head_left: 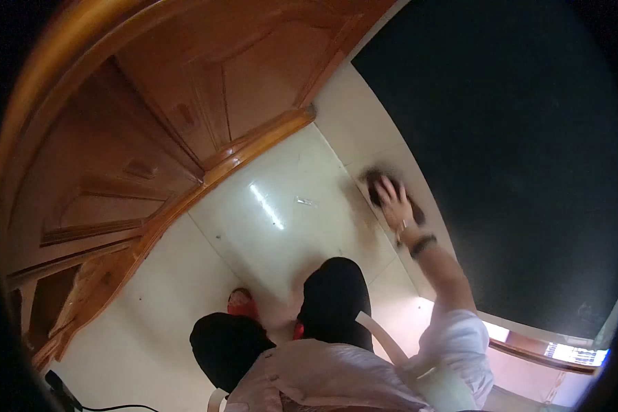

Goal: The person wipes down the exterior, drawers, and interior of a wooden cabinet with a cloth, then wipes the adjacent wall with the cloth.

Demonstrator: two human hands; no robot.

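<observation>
My right hand [394,204] reaches out from a light sleeve, with a dark band and a bracelet at the wrist. Its fingers lie over a dark brown, fuzzy-edged wad [375,187], gripping it against the beige strip [398,154] beside the floor. Motion smears the wad's outline, so I cannot tell whether it is a cloth or a brush. My left hand is outside the view.
Brown wooden panelled cabinets [178,110] line the left side. A large dark green-black surface [508,137] fills the right. Glossy pale tiles [254,185] carry a small clear scrap [306,202]. A black cable [117,408] lies at lower left.
</observation>
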